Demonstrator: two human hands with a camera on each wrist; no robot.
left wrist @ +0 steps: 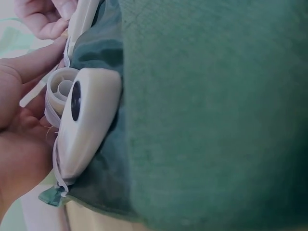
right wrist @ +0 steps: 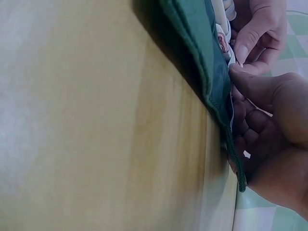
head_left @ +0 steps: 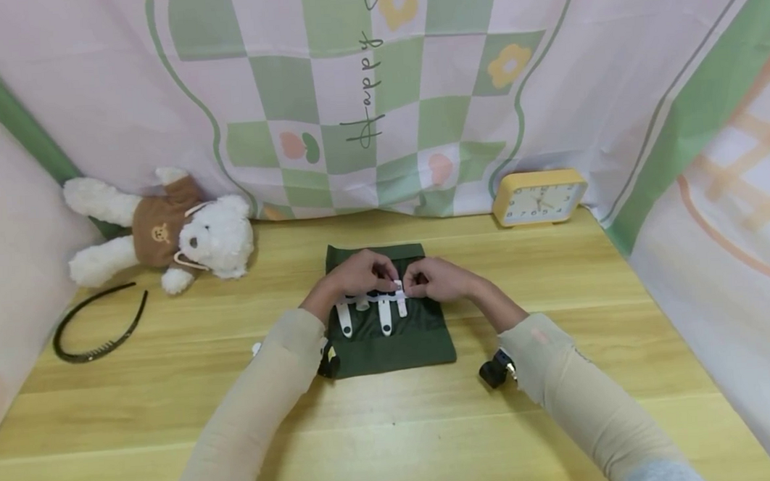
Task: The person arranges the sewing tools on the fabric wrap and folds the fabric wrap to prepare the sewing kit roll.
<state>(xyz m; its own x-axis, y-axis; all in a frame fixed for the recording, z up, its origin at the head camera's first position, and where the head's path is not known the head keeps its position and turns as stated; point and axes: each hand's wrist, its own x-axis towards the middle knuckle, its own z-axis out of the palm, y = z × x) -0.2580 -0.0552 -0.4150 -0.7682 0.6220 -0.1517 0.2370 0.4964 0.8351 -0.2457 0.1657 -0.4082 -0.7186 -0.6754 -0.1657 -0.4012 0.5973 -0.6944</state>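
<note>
A dark green fabric pouch lies unfolded, with a white elastic band across it. Tucked under the band are two white handles with black dots, a round white spool-like piece and a slim white piece with a reddish pattern. My left hand pinches the upper end of the slim piece, its other fingers curled behind the band. Close beside it, my right hand pinches the band near the pouch's right edge. The two thumbs nearly meet.
A white plush bear in a brown top lies at the back left, and a black headband in front of it. At the back right stands a yellow clock. Patterned cloth hangs behind the wooden table.
</note>
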